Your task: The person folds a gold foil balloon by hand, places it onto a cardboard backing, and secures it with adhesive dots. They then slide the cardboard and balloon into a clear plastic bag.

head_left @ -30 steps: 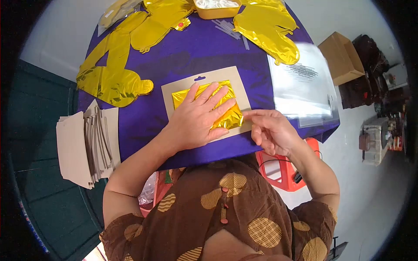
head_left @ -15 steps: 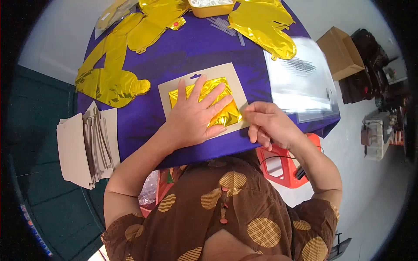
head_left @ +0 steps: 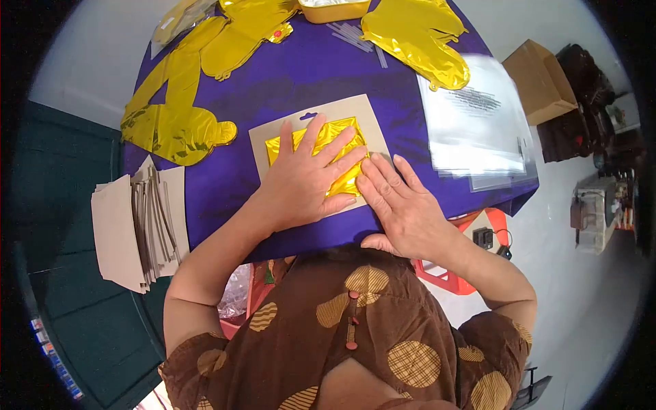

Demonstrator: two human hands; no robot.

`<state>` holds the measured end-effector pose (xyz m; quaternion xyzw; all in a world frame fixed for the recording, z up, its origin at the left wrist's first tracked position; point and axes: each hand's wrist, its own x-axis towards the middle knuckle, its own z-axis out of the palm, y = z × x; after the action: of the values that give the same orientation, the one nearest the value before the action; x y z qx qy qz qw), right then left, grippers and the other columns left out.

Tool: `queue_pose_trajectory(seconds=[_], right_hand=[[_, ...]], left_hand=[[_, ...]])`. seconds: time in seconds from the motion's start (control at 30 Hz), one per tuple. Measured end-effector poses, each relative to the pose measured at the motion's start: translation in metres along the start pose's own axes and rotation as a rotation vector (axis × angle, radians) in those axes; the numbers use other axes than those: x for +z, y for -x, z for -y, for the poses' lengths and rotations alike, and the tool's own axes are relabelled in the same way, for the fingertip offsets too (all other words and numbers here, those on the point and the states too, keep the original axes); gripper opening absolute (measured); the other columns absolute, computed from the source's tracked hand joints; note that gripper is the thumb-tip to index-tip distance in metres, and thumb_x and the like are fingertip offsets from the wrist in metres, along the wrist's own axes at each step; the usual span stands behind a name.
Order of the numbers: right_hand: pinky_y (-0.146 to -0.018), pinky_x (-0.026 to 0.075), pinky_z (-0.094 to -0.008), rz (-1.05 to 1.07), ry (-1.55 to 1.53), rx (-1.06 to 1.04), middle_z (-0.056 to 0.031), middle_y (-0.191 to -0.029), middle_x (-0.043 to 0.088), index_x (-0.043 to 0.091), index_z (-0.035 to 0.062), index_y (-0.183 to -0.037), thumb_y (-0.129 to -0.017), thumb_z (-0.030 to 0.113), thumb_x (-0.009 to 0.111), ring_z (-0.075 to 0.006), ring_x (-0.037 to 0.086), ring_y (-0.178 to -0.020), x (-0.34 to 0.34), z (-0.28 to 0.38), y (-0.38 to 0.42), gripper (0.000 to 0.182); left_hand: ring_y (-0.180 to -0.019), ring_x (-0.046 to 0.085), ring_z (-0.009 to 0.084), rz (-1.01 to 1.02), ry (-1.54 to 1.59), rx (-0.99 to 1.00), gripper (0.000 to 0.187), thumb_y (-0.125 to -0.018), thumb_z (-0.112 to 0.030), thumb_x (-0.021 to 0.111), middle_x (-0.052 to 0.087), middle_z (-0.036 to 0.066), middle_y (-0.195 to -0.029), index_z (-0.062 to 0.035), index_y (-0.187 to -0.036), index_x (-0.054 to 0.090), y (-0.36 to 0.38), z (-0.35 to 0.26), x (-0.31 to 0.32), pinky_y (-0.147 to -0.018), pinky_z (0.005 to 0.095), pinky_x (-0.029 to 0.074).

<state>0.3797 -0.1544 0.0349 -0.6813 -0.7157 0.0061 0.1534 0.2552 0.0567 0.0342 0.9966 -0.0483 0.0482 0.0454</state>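
Observation:
A folded gold foil piece [head_left: 347,186] lies on a beige card [head_left: 374,133] with a hang hole in its top edge. My left hand [head_left: 297,181] rests flat over the foil, its fingers spread. Flat across the lower right of the foil and the card's right edge lies my right hand [head_left: 403,208], fingers extended and thumb apart, close to the left fingertips. The hands cover part of the foil and card.
Gold foil balloons [head_left: 179,133] lie at the left and top of the purple-covered table [head_left: 301,75]. Clear plastic bags [head_left: 471,130] are at the right, beige cards [head_left: 116,229] at the left edge. A tub [head_left: 335,12] and clear strips [head_left: 352,35] sit at the top.
My right hand has gone from curled fingers at the card's right edge to lying flat on the foil and card. My left hand has stayed in place.

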Motion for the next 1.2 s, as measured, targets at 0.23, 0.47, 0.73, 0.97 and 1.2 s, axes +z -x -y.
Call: queue_pose_trajectory(seconds=[0.23, 0.47, 0.73, 0.97, 1.2], right_hand=[[-0.116, 0.027, -0.0535, -0.084, -0.075, -0.047, -0.0301, -0.135, 0.053, 0.057, -0.0105, -0.123, -0.088, 0.048, 0.061, -0.0418, 0.042, -0.138, -0.014, 0.0, 0.0, 0.068], [-0.07, 0.053, -0.0363, -0.194, -0.987, 0.037, -0.0101, -0.08, 0.071, 0.07, -0.0011, -0.103, -0.099, 0.024, 0.054, -0.0241, 0.067, -0.075, -0.009, 0.033, 0.063, 0.031], [-0.082, 0.05, -0.0293, 0.079, -1.559, 0.462, -0.0076, -0.095, 0.072, 0.064, -0.0044, -0.121, -0.107, 0.043, 0.041, -0.0139, 0.063, -0.086, 0.068, 0.044, 0.087, 0.054], [-0.095, 0.051, -0.0413, -0.15, -1.987, 0.375, -0.0149, -0.138, 0.055, 0.044, 0.0014, -0.142, -0.102, 0.053, 0.047, -0.0251, 0.059, -0.122, 0.103, 0.067, 0.071, 0.066], [-0.087, 0.058, -0.046, -0.459, -2.164, 0.734, -0.0132, -0.134, 0.054, 0.037, 0.0054, -0.144, -0.108, 0.038, 0.032, -0.0241, 0.064, -0.11, 0.065, 0.076, 0.062, 0.049]], left_hand=[[-0.144, 0.023, 0.0462, 0.004, -0.054, 0.009, 0.071, -0.088, -0.051, 0.062, 0.034, 0.009, -0.159, -0.0215, -0.15, 0.041, 0.0, -0.001, 0.001, -0.111, 0.0691, 0.017], [-0.143, 0.024, 0.0494, 0.031, -0.072, 0.01, 0.07, -0.091, -0.049, 0.059, 0.032, 0.01, -0.159, -0.0208, -0.152, 0.039, 0.002, -0.003, -0.002, -0.112, 0.0707, 0.016], [-0.141, 0.027, 0.0497, 0.044, -0.089, 0.028, 0.07, -0.091, -0.045, 0.061, 0.032, 0.011, -0.159, -0.0196, -0.152, 0.038, 0.008, -0.016, -0.004, -0.11, 0.0702, 0.02], [-0.138, 0.027, 0.0525, 0.009, -0.052, 0.041, 0.071, -0.092, -0.052, 0.055, 0.031, 0.013, -0.159, -0.0183, -0.152, 0.038, 0.027, -0.07, 0.006, -0.103, 0.0741, 0.023], [-0.139, 0.026, 0.0519, 0.007, -0.038, 0.014, 0.071, -0.093, -0.056, 0.052, 0.032, 0.013, -0.158, -0.0194, -0.152, 0.038, 0.033, -0.1, 0.008, -0.102, 0.0767, 0.021]])
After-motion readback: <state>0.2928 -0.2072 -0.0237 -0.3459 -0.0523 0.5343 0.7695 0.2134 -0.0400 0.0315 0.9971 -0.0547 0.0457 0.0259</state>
